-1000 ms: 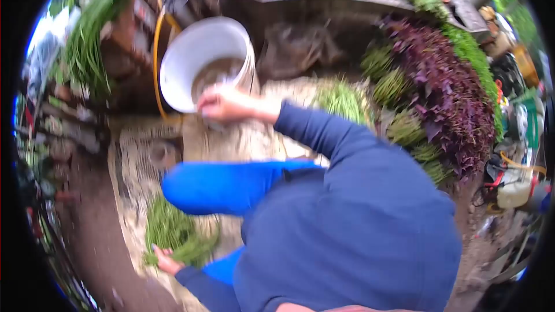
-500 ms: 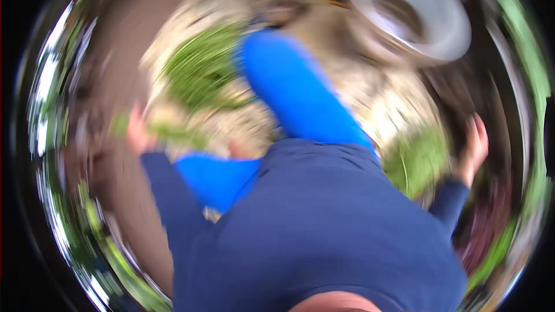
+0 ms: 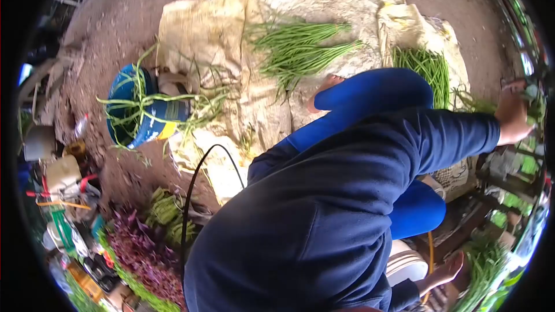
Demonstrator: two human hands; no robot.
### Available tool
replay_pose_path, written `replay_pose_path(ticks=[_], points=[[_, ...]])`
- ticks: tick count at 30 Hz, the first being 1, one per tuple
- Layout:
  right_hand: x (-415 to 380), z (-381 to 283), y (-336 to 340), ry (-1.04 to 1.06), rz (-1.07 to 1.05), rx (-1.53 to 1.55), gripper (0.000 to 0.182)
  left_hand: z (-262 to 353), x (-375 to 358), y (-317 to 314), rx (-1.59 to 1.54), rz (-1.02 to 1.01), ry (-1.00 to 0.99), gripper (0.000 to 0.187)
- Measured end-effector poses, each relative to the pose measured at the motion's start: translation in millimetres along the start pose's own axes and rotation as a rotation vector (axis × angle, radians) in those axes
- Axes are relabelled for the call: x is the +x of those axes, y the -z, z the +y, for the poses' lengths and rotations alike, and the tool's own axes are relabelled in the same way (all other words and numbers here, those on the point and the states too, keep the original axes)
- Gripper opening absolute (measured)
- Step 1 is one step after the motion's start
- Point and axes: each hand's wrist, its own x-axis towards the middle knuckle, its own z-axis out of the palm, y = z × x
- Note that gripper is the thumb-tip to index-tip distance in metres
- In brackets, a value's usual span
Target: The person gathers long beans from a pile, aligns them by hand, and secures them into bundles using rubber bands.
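Note:
My left hand (image 3: 513,118) reaches far to the right, its fingers curled among green stems near the blurred edge; what it grips is too small to make out. Lower right, my right hand (image 3: 444,273) is held with its fingers stretched out and nothing in them, above long green stalks (image 3: 483,271). On the pale sacking (image 3: 324,3), long green beans (image 3: 300,52) lie spread in bunches beyond my bent knee. Another green bunch (image 3: 425,75) lies on the sacking between that knee and my left hand.
A blue bucket (image 3: 124,101) with long beans hanging over its rim stands at the left. Purple leafy plants (image 3: 141,248) and mixed household items (image 3: 63,179) are at lower left. A white container (image 3: 404,263) stands by my right arm. A black hoop (image 3: 193,179) rises beside my torso.
The view has swung round and sharpened, bringing the blue bucket and purple leaves into view at the left. My left arm now reaches to the far right; my right hand is lower.

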Motion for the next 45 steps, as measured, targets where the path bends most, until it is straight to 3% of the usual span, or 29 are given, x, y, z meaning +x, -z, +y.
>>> replay_pose_path(ticks=[2,5,7,9,10,14,15,16,17,18,19,21,22,23,24,25,26,28,29,30,35,37,38,40,41,42,43,44,45], points=[[43.7,11.5,-23.2,-0.041,-0.096,-0.012,0.03,1.9,-13.5,24.9,0.018,-0.049,0.004,0.022],[71.4,-16.1,-60.1,-0.018,-0.197,-0.041,0.031,-1.5,-29.0,60.2,-0.18,-0.14,0.405,0.018],[73.6,-51.0,-82.3,0.02,-0.253,-0.065,0.031,-16.5,-32.2,54.0,-0.091,-0.048,0.535,0.019],[71.5,-72.2,-103.1,0.254,-0.27,-0.114,0.031,-37.2,-36.5,28.7,0.06,0.065,0.393,0.019],[69.9,-80.1,-113.8,0.114,-0.241,0.082,0.031,-42.2,-37.4,25.0,0.052,0.02,0.344,0.02],[74.8,-88.6,-119.6,-0.01,-0.235,0.105,0.031,-22.9,-24.6,45.2,-0.098,-0.148,0.367,0.033],[77.6,-82.3,-122.7,-0.03,-0.22,0.096,0.031,-25.8,-19.7,46.6,0.091,-0.156,0.382,0.034],[77.0,-81.0,-123.6,-0.002,-0.262,0.085,0.031,-20.4,-16.3,53.3,-0.248,-0.132,0.394,0.032],[71.1,-72.8,-112.3,0.008,-0.278,0.061,0.031,-32.1,-15.0,41.0,-0.041,0.053,0.101,0.027],[51.4,-94.8,-109.3,-0.206,-0.164,0.376,0.032,-33.9,-13.5,45.1,0.082,-0.009,-0.007,0.023],[45.8,-98.4,-98.2,-0.099,-0.174,0.105,0.032,-36.8,-10.4,55.2,0.164,-0.092,-0.125,0.023],[47.3,-44.2,-65.9,0.014,-0.18,-0.201,0.03,-94.6,-15.0,66.4,-0.87,-0.396,0.323,0.018],[37.1,-66.4,-52.6,-0.105,-0.129,-0.321,0.031,-61.4,-13.0,89.0,-0.747,-0.415,0.234,0.018],[27.0,-25.4,-32.6,-0.087,-0.055,-0.014,0.03,-82.1,9.9,97.5,-0.81,-0.672,0.283,0.017],[14.5,-7.7,-19.5,-0.163,0.045,0.127,0.031,-56.0,9.3,103.5,-0.351,-0.474,0.298,0.018],[-1.4,24.9,6.1,-0.192,0.108,0.116,0.031,-32.2,5.5,96.3,-0.203,-0.344,0.438,0.035],[-19.2,20.0,25.3,-0.233,0.172,-0.03,0.026,-35.6,15.1,95.3,-0.122,-0.235,0.549,0.035],[-55.8,44.1,58.0,-0.339,0.344,-0.149,0.021,-56.4,40.2,111.7,-0.12,-0.264,0.623,0.043],[-75.1,63.8,72.5,-0.376,0.393,-0.166,0.021,-49.9,32.1,114.5,-0.041,-0.322,0.533,0.035],[-94.6,75.5,86.1,-0.438,0.407,-0.175,0.02,-51.2,36.4,110.8,-0.093,-0.258,0.673,0.03],[-122.2,76.6,79.7,-0.566,0.255,-0.157,0.025,-57.1,13.7,94.2,-0.025,-0.364,0.652,0.034],[-104.9,88.2,56.3,-0.311,0.235,-0.109,0.025,-58.7,8.7,92.3,0.139,-0.364,0.668,0.028],[-78.5,26.3,57.3,-0.373,0.051,-0.103,0.028,-55.7,3.8,93.9,0.181,-0.454,0.716,0.048],[-52.3,40.3,3.2,-0.368,0.025,0.106,0.03,-62.0,0.0,87.0,0.207,-0.516,0.778,0.058],[-34.3,60.1,-38.4,-0.059,0.07,-0.055,0.023,-76.1,9.3,86.6,0.327,-0.523,0.801,0.056],[-19.9,68.4,-70.3,0.001,0.038,0.132,0.016,-103.5,23.9,99.7,0.331,-0.647,0.627,0.051],[1.8,93.9,-113.4,0.014,-0.097,-0.067,0.013,-29.3,-51.3,54.6,0.456,-0.573,0.65,0.027],[22.2,125.0,-171.7,0.078,-0.201,-0.362,0.012,-31.5,-59.8,48.0,0.455,-0.607,0.646,0.027],[31.9,130.7,-199.0,-0.027,-0.188,-0.253,0.012,-39.0,-58.6,56.8,0.501,-0.618,0.658,0.026]])
